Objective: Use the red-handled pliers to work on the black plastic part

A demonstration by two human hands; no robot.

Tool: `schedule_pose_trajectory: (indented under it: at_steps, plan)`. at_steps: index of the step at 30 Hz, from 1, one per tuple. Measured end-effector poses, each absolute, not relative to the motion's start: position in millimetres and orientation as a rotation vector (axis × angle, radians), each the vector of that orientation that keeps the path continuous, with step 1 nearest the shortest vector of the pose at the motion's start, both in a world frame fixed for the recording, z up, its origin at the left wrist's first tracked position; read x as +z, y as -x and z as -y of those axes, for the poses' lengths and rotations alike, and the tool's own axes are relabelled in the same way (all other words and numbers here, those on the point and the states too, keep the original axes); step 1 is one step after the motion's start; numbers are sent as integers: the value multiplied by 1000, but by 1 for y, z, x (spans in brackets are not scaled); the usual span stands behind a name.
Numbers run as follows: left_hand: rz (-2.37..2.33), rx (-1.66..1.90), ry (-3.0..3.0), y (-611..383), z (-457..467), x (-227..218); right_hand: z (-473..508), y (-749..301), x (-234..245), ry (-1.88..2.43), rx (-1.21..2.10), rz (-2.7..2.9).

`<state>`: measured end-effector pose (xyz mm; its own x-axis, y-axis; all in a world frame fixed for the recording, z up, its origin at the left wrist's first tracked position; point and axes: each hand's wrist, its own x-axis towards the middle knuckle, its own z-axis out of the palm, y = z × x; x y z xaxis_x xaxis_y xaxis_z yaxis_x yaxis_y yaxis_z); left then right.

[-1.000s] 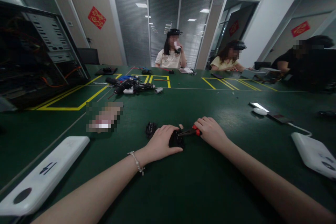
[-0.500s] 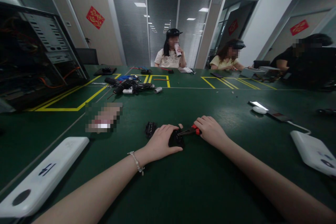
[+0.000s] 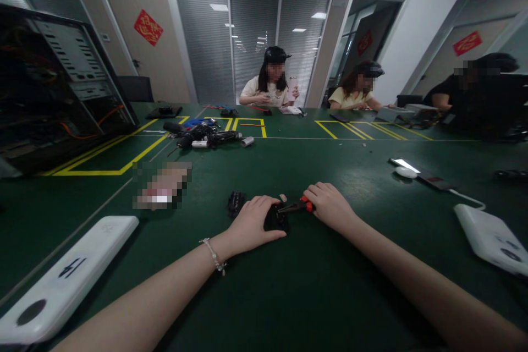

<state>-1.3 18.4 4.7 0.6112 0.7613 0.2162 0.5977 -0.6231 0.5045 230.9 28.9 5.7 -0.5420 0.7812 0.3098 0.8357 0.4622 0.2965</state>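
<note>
- Red-handled pliers [image 3: 295,207] run nearly crosswise, grip end to the right; their nose meets or overlies the right-hand side of a black piece [image 3: 275,223], though whether it bites on anything is too small to tell.
- That black piece lies on the table [image 3: 330,297] straight ahead of the person, between the two hands; the left is nearer, covering its left side, so its long axis cannot be told.
- Left hand [image 3: 254,221]: spread around the piece, fingers at the far edge, thumb at the near one, holding it down.
- Right hand [image 3: 330,201]: closed around the pliers' handles, apart from the piece, the tool bridging the gap.
- Close by, a pale scrap [image 3: 282,198] sits just beyond the pliers' nose, and a ribbed black component [image 3: 236,203] just left of the left hand's knuckles.
- Farther off, a white slab-shaped device [image 3: 91,264] lies left and a white mouse [image 3: 406,172] right, both outside the working spot.
</note>
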Motion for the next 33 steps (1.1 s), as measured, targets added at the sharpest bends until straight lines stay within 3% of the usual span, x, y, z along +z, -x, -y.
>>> schedule_pose_trajectory:
  at_steps: [33]
  plan:
    - [-1077, 587, -2466, 2, -19, 4, -28, -230, 3, 1433, -659, 2556]
